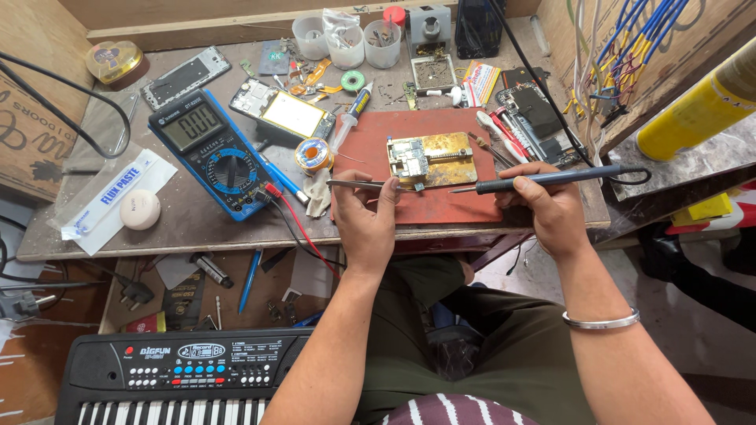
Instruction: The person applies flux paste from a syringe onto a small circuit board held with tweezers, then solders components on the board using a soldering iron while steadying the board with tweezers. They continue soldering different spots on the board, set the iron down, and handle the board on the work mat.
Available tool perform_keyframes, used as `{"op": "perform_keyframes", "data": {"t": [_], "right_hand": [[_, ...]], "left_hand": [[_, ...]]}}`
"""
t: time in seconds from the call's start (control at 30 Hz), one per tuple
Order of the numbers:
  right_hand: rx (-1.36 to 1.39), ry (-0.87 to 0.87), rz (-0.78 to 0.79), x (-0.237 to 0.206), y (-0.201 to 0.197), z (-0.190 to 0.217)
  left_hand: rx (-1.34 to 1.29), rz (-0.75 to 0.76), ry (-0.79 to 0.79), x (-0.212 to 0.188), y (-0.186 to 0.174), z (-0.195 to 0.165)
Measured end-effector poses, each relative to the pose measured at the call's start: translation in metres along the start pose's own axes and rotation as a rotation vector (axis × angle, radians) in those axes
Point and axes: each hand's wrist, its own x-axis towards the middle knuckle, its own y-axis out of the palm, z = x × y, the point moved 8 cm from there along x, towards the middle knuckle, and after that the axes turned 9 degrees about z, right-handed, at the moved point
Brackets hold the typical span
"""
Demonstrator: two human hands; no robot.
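From the head camera, a person sits at a messy work table (197, 224). The left hand (366, 212) pinches thin metal tweezers (358, 184) between thumb and fingers, closed tight on them. The tweezer tips point toward 3 o'clock and reach the small circuit board (409, 157). The board is clamped in a gold metal holder (441, 160), which lies on a red mat (370, 142) in the middle of the table.

The right hand (547, 203) is wrapped around the grey handle of a soldering iron (543, 181). Its thin tip points toward 9 o'clock and sits just beside the holder's front edge, near the tweezer tips. A black cord runs from the iron toward 12 o'clock.

At 9 o'clock from the mat lies a blue meter (213, 149) with red and black wires. A small roll of solder wire (313, 153) sits between the meter and the mat. At 6 o'clock, below the table, is a black toy keyboard (181, 378).
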Motion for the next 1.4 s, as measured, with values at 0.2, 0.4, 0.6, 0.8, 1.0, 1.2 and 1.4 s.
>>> {"op": "perform_keyframes", "data": {"t": [0.2,0.4,0.6,0.8,1.0,1.2,1.4], "right_hand": [[0.124,0.012,-0.014,0.005,0.002,0.000],[0.235,-0.134,0.010,0.017,0.018,0.016],[0.125,-0.198,-0.055,0.028,0.014,0.022],[0.114,-0.210,-0.104,0.024,0.008,0.011],[0.141,-0.172,-0.107,0.029,0.004,0.005],[0.089,-0.176,-0.101,0.029,0.005,0.009],[0.107,-0.172,-0.099,0.030,0.004,0.009]], "left_hand": [[-0.013,0.012,-0.014,0.000,0.002,0.002],[-0.027,0.022,-0.030,0.001,0.003,0.004],[-0.073,0.038,-0.048,0.000,0.004,0.006],[-0.096,0.054,-0.065,-0.002,0.010,0.009],[-0.050,0.091,-0.064,0.003,0.023,0.003],[0.004,0.106,-0.046,0.014,0.032,-0.002],[0.019,0.126,-0.021,0.029,0.036,-0.001]]}}
